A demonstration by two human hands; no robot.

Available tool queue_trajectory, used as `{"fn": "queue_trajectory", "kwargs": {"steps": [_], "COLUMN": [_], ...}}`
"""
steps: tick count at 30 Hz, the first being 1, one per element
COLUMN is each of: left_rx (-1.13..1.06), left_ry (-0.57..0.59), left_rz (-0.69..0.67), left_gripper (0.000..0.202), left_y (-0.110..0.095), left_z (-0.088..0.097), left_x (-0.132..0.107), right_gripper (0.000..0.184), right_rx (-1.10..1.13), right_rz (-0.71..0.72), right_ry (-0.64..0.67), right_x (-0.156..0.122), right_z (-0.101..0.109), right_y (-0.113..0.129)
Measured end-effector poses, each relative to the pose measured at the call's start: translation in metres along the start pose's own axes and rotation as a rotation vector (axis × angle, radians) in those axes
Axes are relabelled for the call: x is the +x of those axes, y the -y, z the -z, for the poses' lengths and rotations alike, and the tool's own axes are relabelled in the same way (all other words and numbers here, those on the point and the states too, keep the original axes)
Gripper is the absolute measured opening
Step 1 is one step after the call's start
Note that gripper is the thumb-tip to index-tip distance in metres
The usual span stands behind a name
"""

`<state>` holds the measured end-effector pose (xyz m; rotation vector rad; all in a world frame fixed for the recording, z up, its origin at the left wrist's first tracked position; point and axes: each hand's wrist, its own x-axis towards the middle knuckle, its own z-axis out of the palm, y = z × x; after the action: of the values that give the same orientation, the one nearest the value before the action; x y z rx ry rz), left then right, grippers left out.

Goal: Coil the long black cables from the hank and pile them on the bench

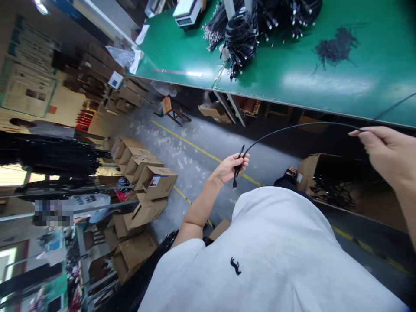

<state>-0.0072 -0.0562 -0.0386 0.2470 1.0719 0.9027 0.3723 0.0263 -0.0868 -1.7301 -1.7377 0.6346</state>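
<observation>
A thin black cable [292,126] arcs between my two hands, in front of the green table's edge. My left hand [231,167] is closed on one end of it, and a dark connector hangs below the fingers. My right hand [385,145] pinches the cable farther along, at the right side of the view. Beyond the right fingers a dark length runs up over the table toward the right edge. On the green table [276,82] lie bundles of black cables [240,37] with metal-tipped ends, and a loose pile of short black scraps [336,45].
A white scale-like device [187,13] stands at the back of the table. Below it are a wooden stool [173,108] and an open carton [325,182] with black cables. Cardboard boxes [156,184] line the left, where a person [87,206] is near hanging cables [58,151].
</observation>
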Motion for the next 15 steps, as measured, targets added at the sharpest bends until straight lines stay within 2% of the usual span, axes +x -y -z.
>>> {"fn": "queue_trajectory", "kwargs": {"steps": [4,6,8,10,12,15], "left_rx": [0.333,0.420,0.407,0.314,0.192,-0.008], "left_ry": [0.185,0.278,0.348,0.373,0.304,0.044], "left_rz": [0.055,0.066,0.076,0.067,0.014,-0.171], "left_gripper": [0.036,0.037,0.035,0.032,0.028,0.032], "left_y": [0.018,0.026,0.030,0.031,0.026,0.012], "left_z": [0.003,0.001,-0.001,-0.001,-0.001,0.000], "left_x": [0.000,-0.002,-0.006,-0.011,-0.016,-0.022], "right_gripper": [0.035,0.036,0.037,0.038,0.039,0.038], "right_rx": [0.009,0.032,0.052,0.071,0.093,0.115], "right_rz": [0.122,0.129,0.088,0.027,-0.028,-0.124], "right_ry": [0.001,0.003,0.021,0.074,0.168,0.333], "right_x": [0.002,0.003,0.006,0.011,0.015,0.004], "right_z": [0.007,0.007,0.005,0.000,-0.010,-0.037], "right_y": [0.018,0.029,0.035,0.030,0.013,-0.025]}}
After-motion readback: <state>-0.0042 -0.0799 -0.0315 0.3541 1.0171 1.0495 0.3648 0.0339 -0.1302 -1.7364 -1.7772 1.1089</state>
